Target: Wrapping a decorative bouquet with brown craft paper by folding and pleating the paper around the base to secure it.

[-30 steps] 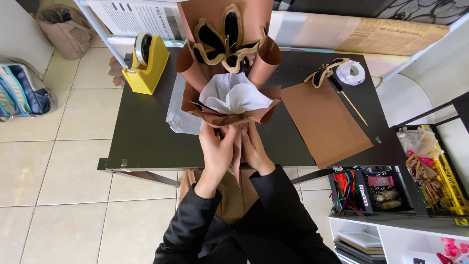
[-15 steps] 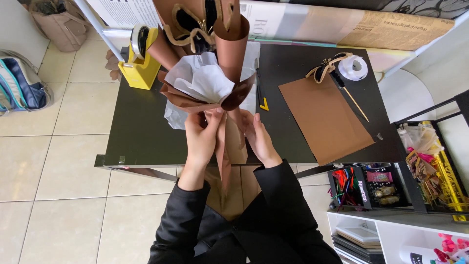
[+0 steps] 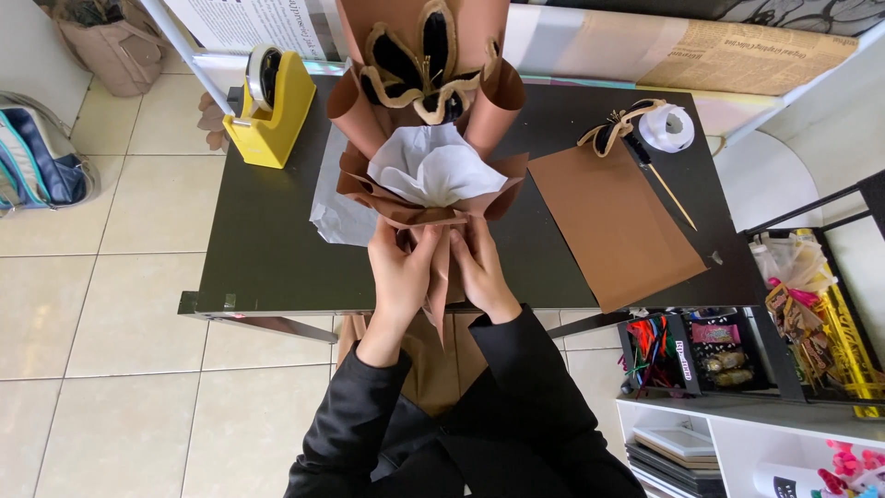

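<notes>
Bouquet (image 3: 426,175) now upright and centred again, both hands' fingers (image 3: 415,247) clamped around its brown paper neck.

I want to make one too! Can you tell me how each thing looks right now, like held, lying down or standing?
Bouquet: upright over the table, gripped at its neck.
Left hand: closed on the bouquet's neck.
Right hand: closed on the bouquet's neck.
White tissue paper: tucked inside the brown wrap.
Brown paper sheet: lying flat on the table, untouched.
Tape dispenser: standing on the table's corner.
White ribbon roll: lying on the table.
</notes>
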